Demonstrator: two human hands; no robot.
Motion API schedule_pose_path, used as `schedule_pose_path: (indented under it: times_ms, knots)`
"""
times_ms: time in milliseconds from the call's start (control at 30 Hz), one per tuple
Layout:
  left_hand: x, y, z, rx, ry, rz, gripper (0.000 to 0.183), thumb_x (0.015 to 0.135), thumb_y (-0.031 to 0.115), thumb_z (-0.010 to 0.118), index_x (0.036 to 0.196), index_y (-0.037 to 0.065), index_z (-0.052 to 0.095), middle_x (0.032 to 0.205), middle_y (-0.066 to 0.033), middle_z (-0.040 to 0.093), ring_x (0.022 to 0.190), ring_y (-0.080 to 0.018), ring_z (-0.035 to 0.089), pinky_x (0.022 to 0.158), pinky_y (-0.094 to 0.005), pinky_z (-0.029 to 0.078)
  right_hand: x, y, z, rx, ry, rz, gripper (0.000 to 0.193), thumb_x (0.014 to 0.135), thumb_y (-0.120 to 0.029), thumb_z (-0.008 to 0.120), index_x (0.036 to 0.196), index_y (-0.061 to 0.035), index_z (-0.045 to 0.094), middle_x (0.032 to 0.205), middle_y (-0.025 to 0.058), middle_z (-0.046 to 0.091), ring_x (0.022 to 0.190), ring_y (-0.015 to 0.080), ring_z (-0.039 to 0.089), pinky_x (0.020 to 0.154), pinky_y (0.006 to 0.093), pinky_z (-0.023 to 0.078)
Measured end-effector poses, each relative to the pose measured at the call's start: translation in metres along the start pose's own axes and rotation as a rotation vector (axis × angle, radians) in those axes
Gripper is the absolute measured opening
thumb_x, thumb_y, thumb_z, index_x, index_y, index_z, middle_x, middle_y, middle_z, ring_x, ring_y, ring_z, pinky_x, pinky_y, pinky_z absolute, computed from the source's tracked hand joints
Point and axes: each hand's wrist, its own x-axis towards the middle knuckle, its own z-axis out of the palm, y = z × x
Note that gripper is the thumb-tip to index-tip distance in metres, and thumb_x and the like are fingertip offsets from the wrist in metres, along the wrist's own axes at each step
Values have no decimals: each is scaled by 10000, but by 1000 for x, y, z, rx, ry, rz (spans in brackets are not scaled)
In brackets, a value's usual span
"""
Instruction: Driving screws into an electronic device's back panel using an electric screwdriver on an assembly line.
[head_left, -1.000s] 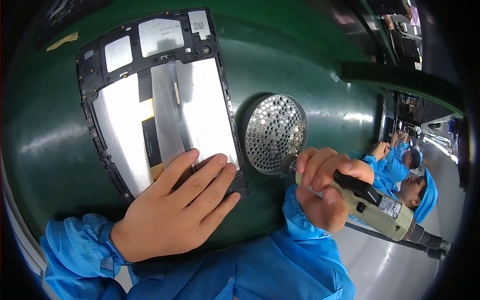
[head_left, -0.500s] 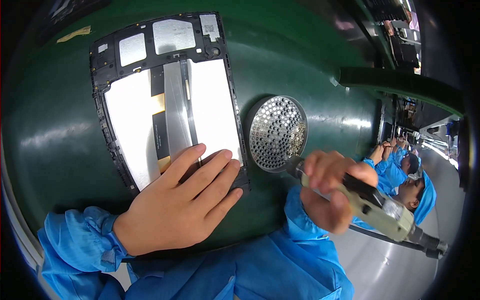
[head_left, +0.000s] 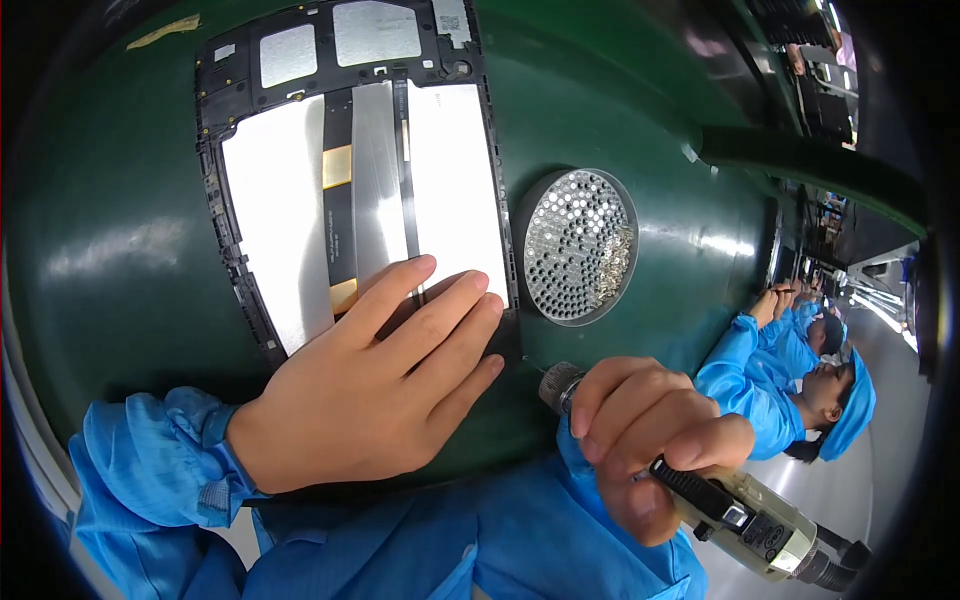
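Note:
An opened tablet (head_left: 275, 210), with a black frame, two bright silvery panels and a dark flex strip (head_left: 341, 230) between them, lies on the green bench. Across its lower part rests my left hand (head_left: 370, 375), palm down, fingers stretched out. My right hand (head_left: 655, 435) is wrapped round a beige power screwdriver (head_left: 765, 530) with a black lever. Its knurled nose (head_left: 560, 388) points left, the thin bit close to the tablet's lower right corner; I cannot tell whether it touches or carries a screw.
Right of the tablet stands a round metal tray (head_left: 524, 240) full of holes, with a heap of small loose screws (head_left: 612, 268) at its right side. A yellowish scrap (head_left: 165, 31) lies far left. Co-workers in blue (head_left: 745, 375) sit to the right, beyond a green bar (head_left: 810, 160).
My right hand has drawn the screwdriver from the tray's near edge toward me and to the left, near the tablet's corner. My left hand stays flat on the tablet. The view has shifted slightly.

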Motion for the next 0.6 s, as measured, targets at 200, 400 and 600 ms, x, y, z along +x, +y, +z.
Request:
schedule_pose_path:
  times_ms: [200, 400, 600]
  knots:
    - [-3, 2, 0, 7, 10, -6, 234, 776, 148, 632, 993, 99, 704, 1191, -156, 575, 1155, -303, 527, 1006, -478, 376, -1, 3, -3, 24, -47, 30, 361, 714, 18, 634, 1042, 14, 484, 658, 110, 542, 551, 236, 553, 504, 391, 486]
    - [-2, 1, 5, 2, 35, -16, 209, 779, 152, 661, 974, 97, 713, 1183, -148, 581, 1146, -298, 532, 1002, -474, 381, -3, 7, -2, 18, -52, 29, 347, 709, 20, 632, 1026, 18, 490, 645, 107, 542, 546, 237, 550, 505, 394, 487]
    - [-1, 3, 3, -9, 54, -34, 195, 778, 154, 690, 962, 96, 718, 1186, -148, 580, 1151, -301, 526, 1002, -474, 382, -2, 8, 2, 5, -44, 2, 337, 708, 1, 642, 1011, 19, 495, 628, 109, 547, 536, 236, 547, 501, 396, 487]
